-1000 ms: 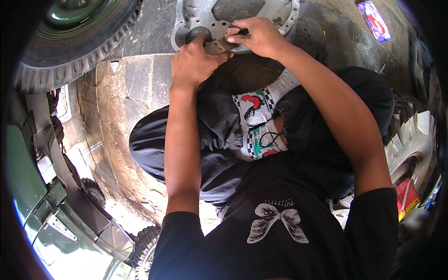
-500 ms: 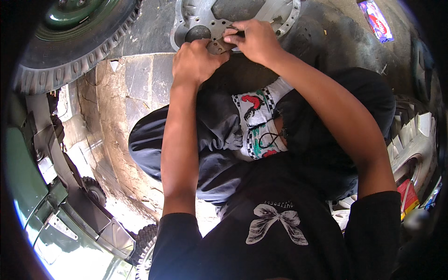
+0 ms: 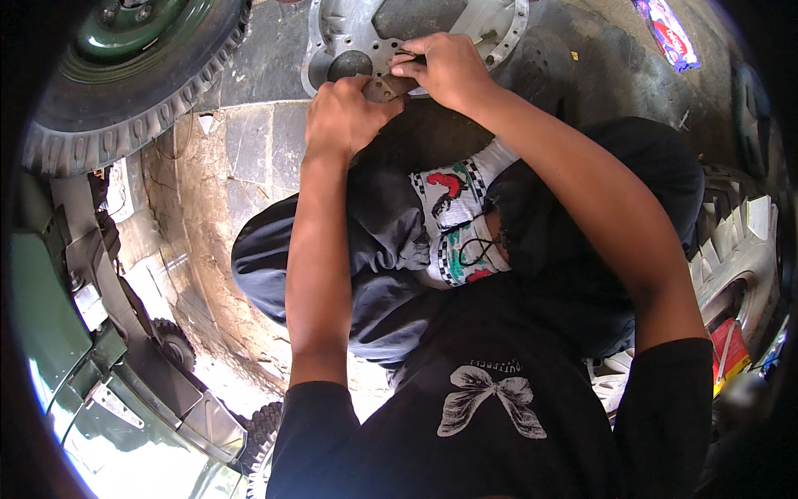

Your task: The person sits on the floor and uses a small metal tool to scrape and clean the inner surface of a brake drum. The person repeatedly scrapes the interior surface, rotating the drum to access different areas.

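Grey metal housing: far edge was cut off. Drilled plate: sat at the housing's near edge, partly covered. Left hand: gripped the plate. Right hand: touched it; grip couldn't be told. Dark floor: stretched rightward.

floor, dark grey tiles, stained | metal housing, lying flat, top centre | purple packet, upper right | tiny yellow scrap, between housing and packet
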`<state>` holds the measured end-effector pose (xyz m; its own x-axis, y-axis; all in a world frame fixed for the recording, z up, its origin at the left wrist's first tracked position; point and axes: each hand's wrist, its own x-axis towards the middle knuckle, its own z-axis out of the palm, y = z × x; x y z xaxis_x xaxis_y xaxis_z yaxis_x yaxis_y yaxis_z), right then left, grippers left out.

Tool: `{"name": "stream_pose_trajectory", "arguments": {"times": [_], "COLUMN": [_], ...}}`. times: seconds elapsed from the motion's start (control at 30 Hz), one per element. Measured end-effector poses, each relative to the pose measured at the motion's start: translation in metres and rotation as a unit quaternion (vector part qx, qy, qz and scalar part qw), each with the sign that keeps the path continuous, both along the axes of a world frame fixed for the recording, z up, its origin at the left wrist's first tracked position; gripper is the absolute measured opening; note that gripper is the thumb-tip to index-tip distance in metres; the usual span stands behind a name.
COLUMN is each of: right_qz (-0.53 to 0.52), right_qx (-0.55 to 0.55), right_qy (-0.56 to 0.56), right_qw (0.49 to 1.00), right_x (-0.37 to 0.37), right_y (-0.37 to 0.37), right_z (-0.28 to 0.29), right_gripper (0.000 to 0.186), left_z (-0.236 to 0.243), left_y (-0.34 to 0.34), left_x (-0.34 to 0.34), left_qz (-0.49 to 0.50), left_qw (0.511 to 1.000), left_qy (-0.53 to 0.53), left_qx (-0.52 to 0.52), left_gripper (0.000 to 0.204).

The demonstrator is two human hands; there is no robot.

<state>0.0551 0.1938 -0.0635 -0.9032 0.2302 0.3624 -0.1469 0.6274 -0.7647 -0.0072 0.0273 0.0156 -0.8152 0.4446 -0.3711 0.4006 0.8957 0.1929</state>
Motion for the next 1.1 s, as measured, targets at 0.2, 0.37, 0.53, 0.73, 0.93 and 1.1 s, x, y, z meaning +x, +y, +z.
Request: {"name": "stream_pose_trajectory", "arguments": {"times": [0.2, 0.37, 0.53, 0.73, 0.93, 1.1], "right_qz": [0.044, 0.060, 0.095, 0.102, 0.068, 0.083], "right_qx": [-0.014, -0.002, 0.038, -0.001, 0.044, 0.037], "right_qy": [-0.014, 0.025, -0.004, -0.002, -0.022, -0.026], "right_qw": [0.999, 0.998, 0.995, 0.995, 0.997, 0.996], "right_x": [0.006, -0.007, 0.006, -0.002, -0.007, 0.015], "right_y": [0.002, 0.003, 0.008, 0.008, 0.008, 0.007], "right_z": [-0.001, 0.000, 0.010, 0.007, 0.009, 0.009], "right_gripper": [0.022, 0.023, 0.022, 0.024, 0.025, 0.027], "left_z": [-0.001, 0.000, 0.000, 0.000, 0.003, -0.001], "left_y": [-0.001, 0.001, -0.002, -0.002, 0.003, -0.003], "left_x": [0.003, 0.002, 0.002, 0.000, 0.002, 0.001], "left_qz": [0.008, -0.002, 0.001, -0.013, -0.012, -0.014], "left_qw": [1.000, 1.000, 1.000, 0.999, 1.000, 1.000], "left_qy": [0.004, 0.023, 0.005, 0.029, 0.005, 0.023], "left_qx": [-0.002, -0.001, 0.004, -0.005, -0.007, 0.010], "left_gripper": [0.067, 0.068, 0.070, 0.069, 0.069, 0.067]}}
